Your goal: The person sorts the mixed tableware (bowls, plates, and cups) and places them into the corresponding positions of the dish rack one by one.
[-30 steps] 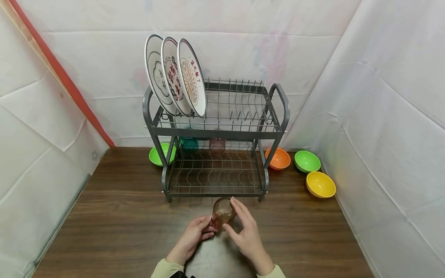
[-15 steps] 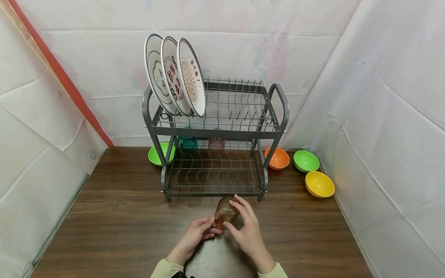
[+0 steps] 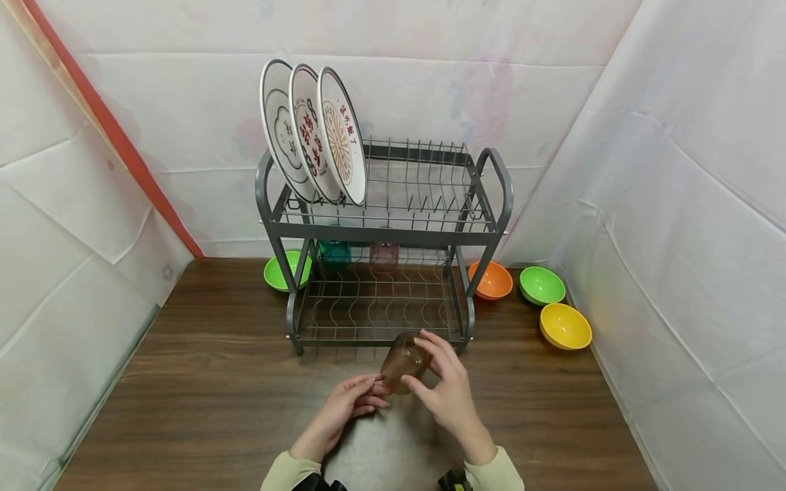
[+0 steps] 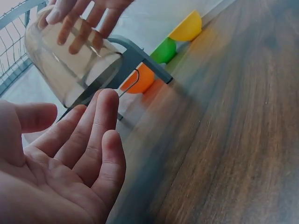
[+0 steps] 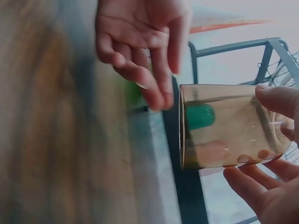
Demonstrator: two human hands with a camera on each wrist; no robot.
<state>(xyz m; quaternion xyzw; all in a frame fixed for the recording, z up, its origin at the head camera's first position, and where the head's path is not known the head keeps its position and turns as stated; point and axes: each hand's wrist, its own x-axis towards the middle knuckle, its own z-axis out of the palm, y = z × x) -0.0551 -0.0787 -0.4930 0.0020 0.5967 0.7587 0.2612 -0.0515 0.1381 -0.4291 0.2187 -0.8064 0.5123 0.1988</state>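
A clear amber drinking glass (image 3: 405,361) is tilted in front of the dish rack, its base toward the upper right in the head view. My right hand (image 3: 451,389) grips it near the base, thumb on one side and fingers on the other, as the right wrist view shows on the glass (image 5: 233,126). Beside the rim is my left hand (image 3: 346,409). Its fingers are loosely bent with nothing between them, and in the right wrist view a small gap separates the left hand (image 5: 145,42) from the glass.
A two-tier grey dish rack (image 3: 387,237) bears several upright plates (image 3: 340,136) above, and a teal glass (image 3: 335,254) and a pink glass (image 3: 383,256) below. Around it stand green (image 3: 279,273), orange (image 3: 493,281), another green (image 3: 542,285) and yellow bowls (image 3: 565,326).
The right hand has moved the glass up and right toward the rack, tilting it further. The left hand, earlier touching the glass near its rim, is now apart from it.
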